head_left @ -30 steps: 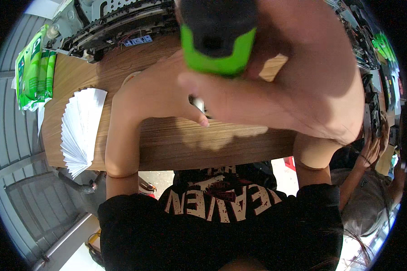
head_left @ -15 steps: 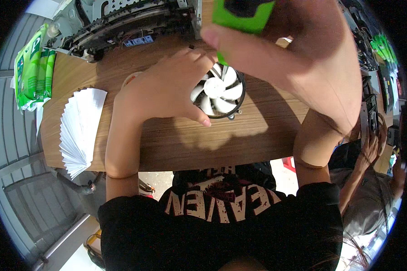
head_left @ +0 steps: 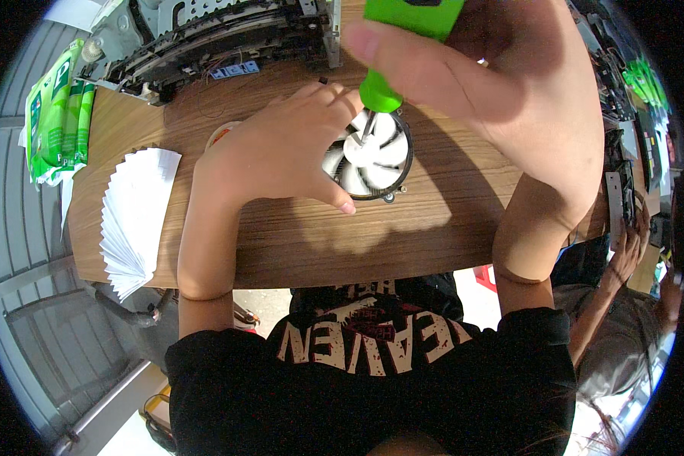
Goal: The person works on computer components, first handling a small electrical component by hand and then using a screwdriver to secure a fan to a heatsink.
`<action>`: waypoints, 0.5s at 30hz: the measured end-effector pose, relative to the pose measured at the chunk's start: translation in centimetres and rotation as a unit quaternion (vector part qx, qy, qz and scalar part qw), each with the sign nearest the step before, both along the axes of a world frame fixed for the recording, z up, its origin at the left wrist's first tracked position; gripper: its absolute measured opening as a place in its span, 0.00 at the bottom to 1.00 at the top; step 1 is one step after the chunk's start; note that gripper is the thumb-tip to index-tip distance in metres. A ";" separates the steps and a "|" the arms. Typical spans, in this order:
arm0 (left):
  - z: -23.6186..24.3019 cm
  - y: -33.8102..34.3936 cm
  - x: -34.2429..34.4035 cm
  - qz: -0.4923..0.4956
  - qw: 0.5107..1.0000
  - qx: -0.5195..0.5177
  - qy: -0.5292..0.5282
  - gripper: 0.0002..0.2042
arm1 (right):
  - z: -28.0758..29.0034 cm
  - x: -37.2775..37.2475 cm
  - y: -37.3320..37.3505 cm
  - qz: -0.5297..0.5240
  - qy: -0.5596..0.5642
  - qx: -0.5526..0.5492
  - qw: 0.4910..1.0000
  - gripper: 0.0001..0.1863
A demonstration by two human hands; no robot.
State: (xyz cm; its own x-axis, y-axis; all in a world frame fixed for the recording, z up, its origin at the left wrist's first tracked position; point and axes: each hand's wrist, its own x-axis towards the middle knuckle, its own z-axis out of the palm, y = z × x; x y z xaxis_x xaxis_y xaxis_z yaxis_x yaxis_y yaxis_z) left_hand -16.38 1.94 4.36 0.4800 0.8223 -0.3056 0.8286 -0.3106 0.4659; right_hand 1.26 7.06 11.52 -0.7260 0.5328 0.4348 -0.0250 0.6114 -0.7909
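Observation:
A round computer cooling fan [head_left: 380, 173] with white blades and a black rim lies on the wooden table, facing up. My left hand [head_left: 277, 148] is curled around its left side, thumb at the near edge and fingers at the far edge, steadying it. High over the fan, my right hand [head_left: 501, 91] is closed round the green handle of a screwdriver [head_left: 380, 93]. Its metal shaft points down over the fan's far side, near the hub. Whether the tip touches anything I cannot tell. Small metal mounts show at the fan's near right edge.
An opened machine [head_left: 228, 57] with bare dark parts stands at the far left. Green packs [head_left: 49, 125] and fanned white paper [head_left: 140, 213] lie along the left. A roundish item [head_left: 219, 135] is half hidden behind my left hand. Another person's hand [head_left: 627, 251] works at the right.
The screwdriver has tilted or shifted, so its lower handle and shaft now show over the fan. My right hand has moved slightly. The blades look turned; my left hand stays put.

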 end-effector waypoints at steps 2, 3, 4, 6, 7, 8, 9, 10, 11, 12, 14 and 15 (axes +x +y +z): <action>-0.2 0.0 0.0 0.001 1.000 -0.004 -0.009 0.48 | -0.1 0.0 0.0 0.000 0.000 0.000 1.000 0.14; -0.3 0.1 0.0 -0.004 1.000 -0.001 -0.007 0.48 | -0.1 0.0 0.0 0.000 0.000 0.000 1.000 0.14; -0.2 0.0 0.0 -0.006 1.000 0.002 -0.004 0.48 | 0.0 -0.1 -0.1 0.001 0.000 0.000 1.000 0.14; 0.8 -0.1 0.5 0.000 1.000 -0.012 0.011 0.48 | 0.0 0.1 -0.1 0.003 0.001 0.000 1.000 0.14; 1.1 -0.1 0.6 0.005 0.999 -0.024 0.026 0.48 | -0.1 0.0 0.0 0.004 0.002 0.000 1.000 0.14; 0.8 -0.2 0.5 0.005 0.999 -0.024 0.026 0.48 | 0.0 -0.4 -0.1 0.005 0.002 0.000 1.000 0.14; 0.2 -0.4 0.2 -0.004 1.000 0.020 0.018 0.48 | -0.1 -0.5 -0.1 0.006 0.002 0.000 1.000 0.14; -0.1 -0.5 0.1 -0.015 0.998 0.065 0.010 0.47 | 0.0 -0.5 -0.2 0.005 0.003 0.001 1.000 0.14; -0.1 -0.7 0.1 -0.017 0.998 0.066 0.010 0.47 | 0.0 -0.2 -0.2 0.004 0.003 0.002 1.000 0.14; -0.1 -1.1 0.1 -0.015 0.995 0.097 0.009 0.47 | 0.1 -0.4 -0.2 0.003 0.004 0.003 1.000 0.14; 0.1 -1.0 0.1 -0.013 0.992 0.127 0.009 0.46 | 0.0 -0.1 0.1 0.004 0.005 0.003 1.000 0.14; 0.4 -0.7 0.2 -0.004 0.998 0.069 0.013 0.46 | 0.0 -0.2 0.1 0.004 0.006 0.003 1.000 0.14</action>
State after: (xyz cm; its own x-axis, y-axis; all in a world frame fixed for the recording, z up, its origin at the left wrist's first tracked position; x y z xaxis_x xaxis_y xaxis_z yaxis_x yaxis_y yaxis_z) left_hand -16.21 1.26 4.75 0.4806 0.8534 -0.2018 0.8368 -0.3774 0.3967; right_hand 1.10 7.16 11.47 -0.7253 0.5246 0.4459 -0.0392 0.6152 -0.7874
